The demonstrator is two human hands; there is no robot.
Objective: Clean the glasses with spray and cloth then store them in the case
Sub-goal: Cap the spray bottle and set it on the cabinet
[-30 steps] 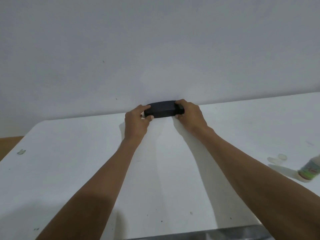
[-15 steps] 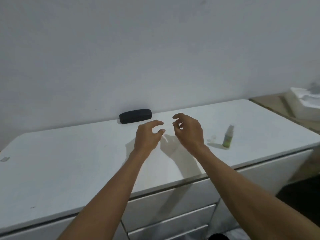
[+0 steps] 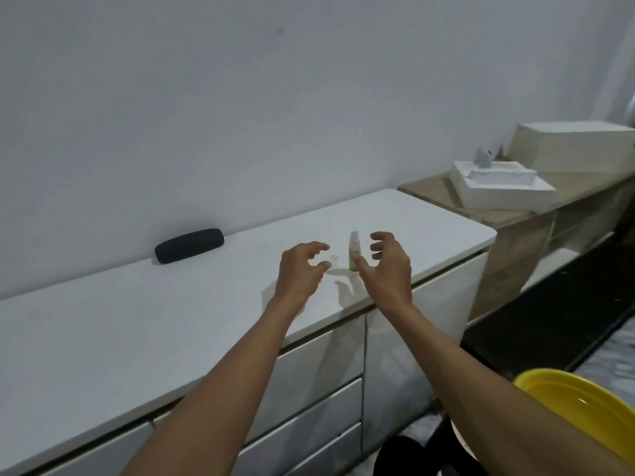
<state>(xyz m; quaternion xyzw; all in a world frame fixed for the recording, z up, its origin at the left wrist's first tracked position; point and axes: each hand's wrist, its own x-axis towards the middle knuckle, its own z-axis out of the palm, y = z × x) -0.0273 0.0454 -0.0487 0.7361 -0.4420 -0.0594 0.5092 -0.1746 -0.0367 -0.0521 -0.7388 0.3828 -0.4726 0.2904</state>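
A black glasses case (image 3: pixel 189 245) lies shut on the white cabinet top (image 3: pixel 103 324), against the wall at the back left. A small spray bottle (image 3: pixel 354 250) stands upright near the top's right end, with its clear cap (image 3: pixel 334 259) on the surface just to its left. My left hand (image 3: pixel 302 269) hovers left of the bottle with curled, spread fingers and holds nothing. My right hand (image 3: pixel 388 266) hovers just right of the bottle, fingers apart, also empty. No glasses or cloth are in view.
The cabinet has drawers (image 3: pixel 309 389) on its front. To the right stands a lower wooden unit (image 3: pixel 508 214) with white foam packing (image 3: pixel 498 183) and a white box (image 3: pixel 577 146) on it. A yellow bowl (image 3: pixel 584 417) sits at the lower right, over a dark floor.
Both hands let go of the shut case, pulled back from the wall and moved right to either side of the spray bottle. The view has swung right and back.
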